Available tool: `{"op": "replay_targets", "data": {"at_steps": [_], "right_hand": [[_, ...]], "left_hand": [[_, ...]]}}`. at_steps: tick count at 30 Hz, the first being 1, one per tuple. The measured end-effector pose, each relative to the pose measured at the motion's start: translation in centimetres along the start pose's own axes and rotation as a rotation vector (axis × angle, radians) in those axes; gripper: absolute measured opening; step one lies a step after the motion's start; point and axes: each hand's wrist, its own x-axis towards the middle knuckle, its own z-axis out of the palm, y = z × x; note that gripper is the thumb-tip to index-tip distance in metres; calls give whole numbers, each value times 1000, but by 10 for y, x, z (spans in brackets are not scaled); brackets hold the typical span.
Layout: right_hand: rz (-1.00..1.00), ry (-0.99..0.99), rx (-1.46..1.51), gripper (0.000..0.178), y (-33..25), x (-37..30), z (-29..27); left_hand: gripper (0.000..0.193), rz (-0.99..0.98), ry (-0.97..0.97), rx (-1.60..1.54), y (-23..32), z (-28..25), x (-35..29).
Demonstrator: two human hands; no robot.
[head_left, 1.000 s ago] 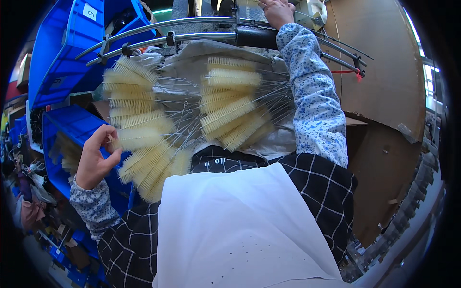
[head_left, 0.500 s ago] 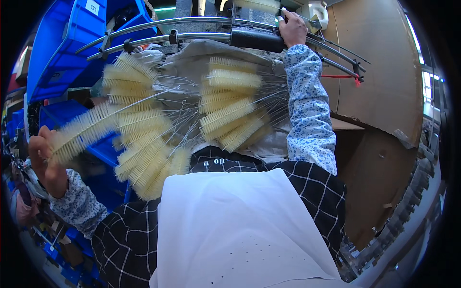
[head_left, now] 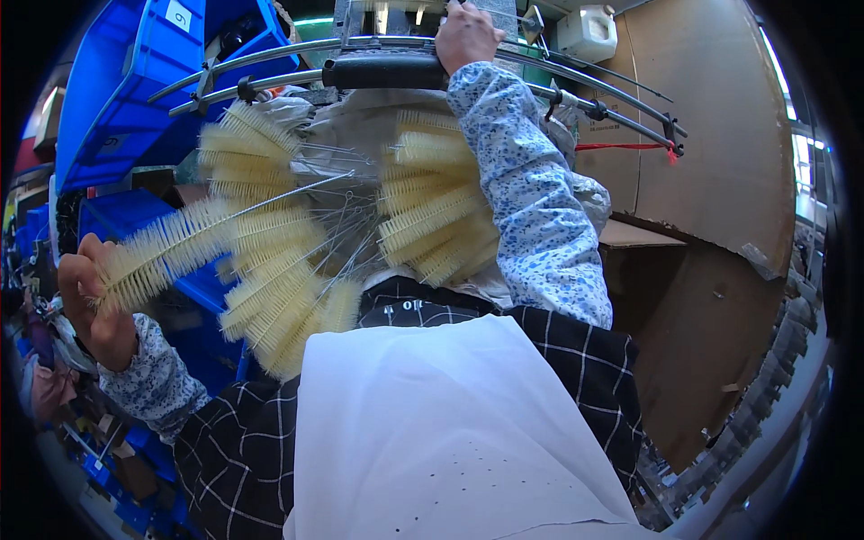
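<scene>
Landmark: black tube (head_left: 382, 73), seated along the front one of two metal rails (head_left: 630, 124).

Left hand (head_left: 99, 301): well to the left of the black tube and nearer the wearer. Finger and thumb closed on the bristled tip of one pale yellow brush (head_left: 166, 247); narrow pinch. Brush slants, its twisted wire stem running up and right, free end on the wearer's side of the tube, apart from it. Bristles overlap the left pile of brushes (head_left: 270, 310) in this view; contact cannot be told.

Right hand (head_left: 468, 40): at the tube's right end, fingers bent over the rail frame just beyond it. Fingertips partly hidden; cannot tell how tightly the grip is closed.

Left pile: on the wearer's side of the tube, off to its left, brushes fanned, wire stems pointing right. Right pile of brushes (head_left: 427, 198): almost directly on the wearer's side, partly behind the right forearm. Grey cloth (head_left: 360, 106) between piles and tube.

Blue bin (head_left: 108, 126) left of the tube. White jug (head_left: 589, 34) right of it and farther off; cardboard (head_left: 702, 117) farther right. Red ribbon (head_left: 625, 146) tied near the rails' right end.
</scene>
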Motion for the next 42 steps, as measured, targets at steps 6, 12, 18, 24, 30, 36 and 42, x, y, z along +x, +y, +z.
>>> {"op": "replay_targets", "data": {"at_steps": [6,12,18,24,30,36,42], "right_hand": [[-49,14,36,20,25,1,-1],[-67,41,-150,25,119,7,-10],[70,-157,17,30,162,48,-39],[-99,-430,-166,28,170,38,-70],[-103,-822,398,32,134,-30,-163],[-199,-953,928,36,19,-75,-136],[-316,-84,85,26,59,-35,-78]], "left_hand": [[22,-32,-25,-2,1,-9,-4],[21,-60,131,-193,-15,-17,-12],[39,-1,-23,-286,-25,-11,8],[42,-111,-221,-366,-20,61,56],[37,-116,-470,-427,-23,116,91],[24,-27,-451,-511,-44,184,97],[44,-240,-624,328,-34,100,58]]}}
